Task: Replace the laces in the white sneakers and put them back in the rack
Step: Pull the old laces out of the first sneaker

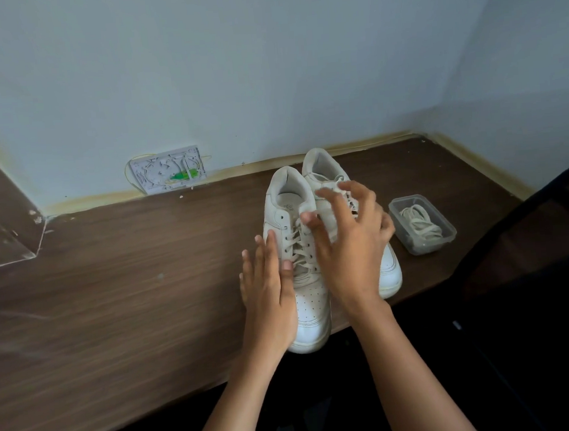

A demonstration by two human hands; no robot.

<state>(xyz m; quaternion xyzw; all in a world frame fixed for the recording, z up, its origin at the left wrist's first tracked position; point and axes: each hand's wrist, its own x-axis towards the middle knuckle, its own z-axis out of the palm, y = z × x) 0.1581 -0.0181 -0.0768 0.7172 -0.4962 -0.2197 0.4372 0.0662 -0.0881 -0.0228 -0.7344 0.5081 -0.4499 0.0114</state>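
I can see small print on the insole of the nearer white leather sneaker (300, 248), too blurred to read. Both sneakers, the farther one (331, 178) too, stand laced on the brown wood-grain tabletop (129, 276). My left hand (268, 290) lies flat against its side; my right hand (349, 241) spreads over the laces (pinching nothing I can make out). Cream spare laces (420, 221) sit coiled in a clear plastic tub (423, 224) beside them.

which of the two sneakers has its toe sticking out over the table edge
The left sneaker, the one the left hand rests against: its toe overhangs the front edge of the table. The right sneaker sits further back, fully on the wood.
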